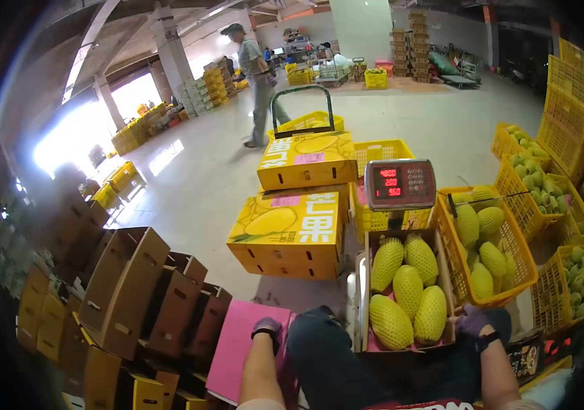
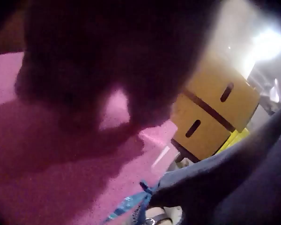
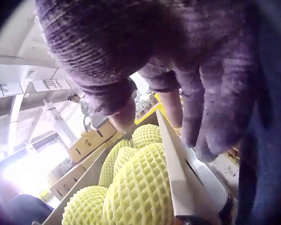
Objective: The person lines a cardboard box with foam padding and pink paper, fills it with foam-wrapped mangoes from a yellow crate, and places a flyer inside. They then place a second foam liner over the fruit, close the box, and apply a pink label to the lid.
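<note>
An open cardboard carton point(image 1: 448, 290) holds several mangoes point(image 1: 408, 290) in yellow foam nets. It stands before a weighing scale's lit red display point(image 1: 401, 183). At the carton's near right wall is my right hand point(image 1: 471, 321), in a purple glove with bare thumb and index tips. In the right wrist view its straight fingers reach down outside the carton wall point(image 3: 175, 173), with the thumb above the netted mangoes point(image 3: 138, 187). My left hand point(image 1: 267, 328), also gloved, rests on a pink stack point(image 1: 247, 342); its fingers are a dark shape in the left wrist view.
Closed yellow mango boxes point(image 1: 288, 236) are stacked ahead, near a cart handle point(image 1: 302, 89). A yellow crate point(image 1: 521, 256) of netted mangoes stands right of the scale, with green fruit crates point(image 1: 535, 181) beyond. Empty cartons point(image 1: 121, 287) stand at left. A person point(image 1: 254, 75) walks behind the boxes.
</note>
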### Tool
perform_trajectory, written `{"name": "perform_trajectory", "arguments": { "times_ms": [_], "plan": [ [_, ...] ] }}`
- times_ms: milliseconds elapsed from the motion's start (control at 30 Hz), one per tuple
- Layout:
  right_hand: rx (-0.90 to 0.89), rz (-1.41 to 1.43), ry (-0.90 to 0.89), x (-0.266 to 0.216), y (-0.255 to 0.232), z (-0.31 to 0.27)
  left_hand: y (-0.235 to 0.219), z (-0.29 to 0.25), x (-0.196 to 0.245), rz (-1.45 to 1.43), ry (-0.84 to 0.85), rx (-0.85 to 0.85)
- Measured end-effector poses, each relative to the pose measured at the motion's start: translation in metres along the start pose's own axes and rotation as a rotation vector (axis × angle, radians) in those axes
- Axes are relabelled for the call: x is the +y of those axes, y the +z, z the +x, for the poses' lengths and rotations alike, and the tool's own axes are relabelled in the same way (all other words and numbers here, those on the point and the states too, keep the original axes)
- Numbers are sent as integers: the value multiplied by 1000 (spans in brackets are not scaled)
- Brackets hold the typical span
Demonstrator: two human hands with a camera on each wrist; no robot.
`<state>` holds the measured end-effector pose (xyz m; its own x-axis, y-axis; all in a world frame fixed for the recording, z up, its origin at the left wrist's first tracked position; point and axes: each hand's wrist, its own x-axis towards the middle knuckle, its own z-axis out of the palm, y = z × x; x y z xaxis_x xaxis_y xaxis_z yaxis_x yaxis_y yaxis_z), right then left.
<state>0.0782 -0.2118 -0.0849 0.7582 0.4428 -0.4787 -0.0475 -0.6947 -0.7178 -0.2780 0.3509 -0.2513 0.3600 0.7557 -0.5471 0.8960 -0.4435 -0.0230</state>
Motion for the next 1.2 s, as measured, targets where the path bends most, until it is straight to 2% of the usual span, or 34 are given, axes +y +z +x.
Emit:
{"name": "perform_trajectory", "arguments": {
  "times_ms": [33,100,200,233,300,333,367,433,467,500,567,633,700,733,767,800,833,867,933,967,1000,1033,1100,1133,1167,1200],
  "plan": [
    [7,-200,-32,-8,-3,0,-3,-6,5,10,2,8],
    [81,-393,-130,-22,3,-10,-7,-4,12,1,22,23],
    [48,-440,-135,24,7,24,6,6,-4,30,57,26],
    [47,-424,-126,28,9,24,-1,-9,-3,48,61,27],
    [-40,-452,-93,14,1,19,-12,-50,1,-242,-9,230],
    [-95,-542,-31,-5,-1,12,-6,-55,-6,-161,23,406],
    [-86,-536,-16,3,1,18,13,-53,-30,-80,59,582],
    [-36,-588,-92,0,3,14,50,-26,-92,-569,200,1056],
    [-36,-579,-93,1,0,15,31,-44,-77,-561,205,1060],
    [-89,-516,-107,2,-2,14,6,-59,-75,-906,344,1026],
    [-161,-451,-106,2,-3,11,-56,-133,-38,-1588,604,868],
    [-198,-267,-121,1,-11,6,-117,-179,15,-1458,658,745],
    [-47,-249,-288,18,-5,20,-172,-235,92,-1012,1023,720],
    [-97,95,-199,-1,-8,6,-195,-263,125,-802,1157,656],
    [-37,154,-346,-4,-7,9,-212,-286,154,-584,1283,586],
    [-120,388,-284,-16,-9,6,-226,-305,180,-323,1318,589],
    [-113,397,-270,-28,-12,1,-229,-316,201,-59,1345,582],
    [-134,535,-314,-40,-16,-6,-222,-318,219,-56,1356,562],
    [-171,751,-335,-59,-26,-16,-201,-315,248,345,1542,599],
    [-192,825,-312,-68,-30,-19,-186,-317,260,346,1551,578],
    [-202,842,-240,-77,-33,-20,-171,-318,272,443,1632,492],
    [-198,848,-229,-80,-33,-12,-156,-316,282,539,1709,408],
    [-277,259,-364,-80,-25,13,-109,-299,295,615,1739,345],
    [-275,259,-358,-80,-12,16,-93,-290,297,601,1690,343],
    [-102,56,-499,-81,8,15,-86,-281,298,601,1694,338],
    [75,-147,-632,-85,23,13,-83,-271,296,404,1393,405]
  ]
}}
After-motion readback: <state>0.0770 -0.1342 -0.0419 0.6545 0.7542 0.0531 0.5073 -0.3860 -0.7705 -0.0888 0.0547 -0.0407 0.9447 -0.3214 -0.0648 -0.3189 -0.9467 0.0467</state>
